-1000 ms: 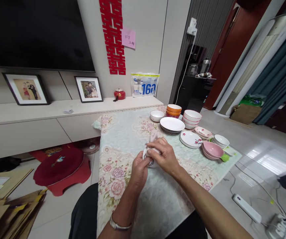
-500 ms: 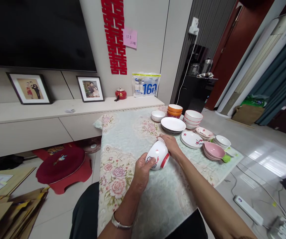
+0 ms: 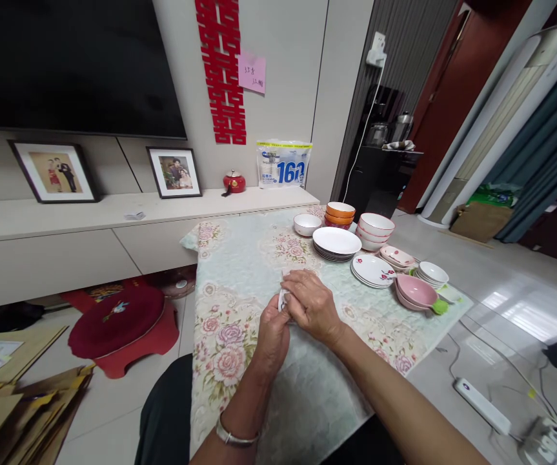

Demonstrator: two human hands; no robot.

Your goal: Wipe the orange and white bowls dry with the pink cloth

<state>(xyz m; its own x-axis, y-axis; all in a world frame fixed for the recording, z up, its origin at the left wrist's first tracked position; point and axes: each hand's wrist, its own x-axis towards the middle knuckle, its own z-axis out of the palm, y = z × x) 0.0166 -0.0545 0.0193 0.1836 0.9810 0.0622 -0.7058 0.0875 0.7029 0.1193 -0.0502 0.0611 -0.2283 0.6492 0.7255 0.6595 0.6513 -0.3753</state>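
Note:
A white bowl with a dark and red pattern is mostly hidden between my hands, above the near part of the table. My left hand grips it from the left, thumb on the outside. My right hand lies over the bowl with its fingers bent, pressing a small white cloth against it; only a scrap of the cloth shows past the fingertips. Farther back stand a single white bowl and a stack of white plates, both apart from my hands.
On the right of the flowered tablecloth are orange bowls, red-rimmed bowls, flower-patterned plates, pink leaf-shaped dishes and small white bowls. A red stool stands left; a power strip lies on the floor.
My right hand has swung left across the bowl with the cloth and now covers most of it. The bowl has turned, so its broad patterned side no longer shows.

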